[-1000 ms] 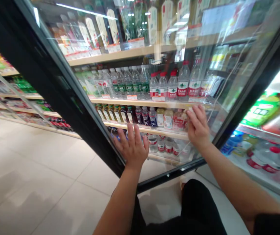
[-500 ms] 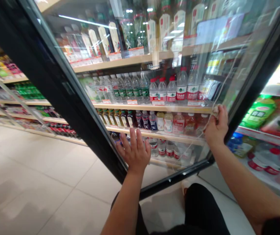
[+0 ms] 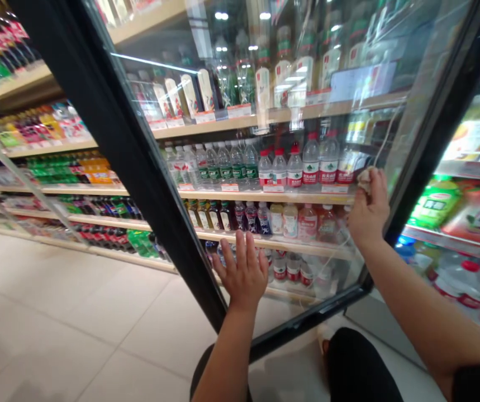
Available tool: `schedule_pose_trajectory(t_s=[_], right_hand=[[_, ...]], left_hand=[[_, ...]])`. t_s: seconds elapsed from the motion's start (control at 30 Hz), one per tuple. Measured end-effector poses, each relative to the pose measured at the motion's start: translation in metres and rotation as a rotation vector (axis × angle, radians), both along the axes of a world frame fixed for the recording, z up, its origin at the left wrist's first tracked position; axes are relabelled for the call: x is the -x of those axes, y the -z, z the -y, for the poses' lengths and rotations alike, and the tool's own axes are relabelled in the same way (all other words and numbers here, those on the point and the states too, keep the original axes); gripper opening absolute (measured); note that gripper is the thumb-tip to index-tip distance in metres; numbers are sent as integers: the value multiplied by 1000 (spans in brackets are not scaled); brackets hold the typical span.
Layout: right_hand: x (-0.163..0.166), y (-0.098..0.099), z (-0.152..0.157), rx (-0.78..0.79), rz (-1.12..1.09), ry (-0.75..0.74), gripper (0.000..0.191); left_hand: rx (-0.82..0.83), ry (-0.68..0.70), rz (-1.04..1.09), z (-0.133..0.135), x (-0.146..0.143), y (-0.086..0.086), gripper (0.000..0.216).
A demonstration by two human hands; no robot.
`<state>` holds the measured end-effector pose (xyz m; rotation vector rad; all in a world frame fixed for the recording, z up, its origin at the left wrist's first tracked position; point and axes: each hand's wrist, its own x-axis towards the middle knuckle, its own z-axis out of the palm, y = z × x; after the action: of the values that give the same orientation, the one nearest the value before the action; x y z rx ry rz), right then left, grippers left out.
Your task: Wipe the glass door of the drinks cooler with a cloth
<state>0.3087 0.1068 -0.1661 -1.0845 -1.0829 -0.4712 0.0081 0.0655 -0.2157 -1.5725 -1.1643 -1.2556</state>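
A black-framed glass door [image 3: 294, 215] stands open at an angle before me, with reflections across its pane. My left hand [image 3: 243, 271] lies flat toward the lower left of the glass, fingers spread, holding nothing. Near the right side of the pane, my right hand [image 3: 369, 209] is closed around a crumpled whitish cloth [image 3: 364, 177], which is against the glass. A thin pale cord [image 3: 384, 139] runs down beside that hand; I cannot tell whether it is behind the glass or reflected in it. Part of the cloth is hidden inside the fingers.
Through the glass show shelves [image 3: 240, 195] of water bottles [image 3: 279, 167] and other drinks. Farther shelves of bottles [image 3: 101, 237] line the left above a tiled floor [image 3: 76, 324]. At right, a cooler holds green packs [image 3: 435, 201] and red-capped bottles [image 3: 470, 285]. My knees are below the door's edge.
The camera view has shifted, so the door frame and shelves sit further right and lower. My right hand has moved slightly up against the glass with the cloth; my left hand stays spread.
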Motion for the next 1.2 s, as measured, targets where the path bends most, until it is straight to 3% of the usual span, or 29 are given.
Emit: schedule_pose_trajectory(t_s=[0.17,0.27,0.4,0.63,0.83,1.03,1.2], right_hand=[[72,17,25,-50,320,-99,55],[96,7,33,-38,411,-166,57],[108,-29,33,-77,428,-214,56],[142,-8,42,-52,567,-286,64],[157,-56,38,-100,439,-261,57],[179,-49,43,-24,734,-345,51],[180,-76,43,-81,639,-277,46]], left_hand=[[-4,2,-24,0,1,0,68],[15,50,7,0,1,0,66],[14,83,20,1,0,0,67],[5,25,-23,1,1,0,66],[25,33,-1,1,1,2,63],[42,66,-4,1,3,4,59],[9,-33,-46,2,1,0,70]])
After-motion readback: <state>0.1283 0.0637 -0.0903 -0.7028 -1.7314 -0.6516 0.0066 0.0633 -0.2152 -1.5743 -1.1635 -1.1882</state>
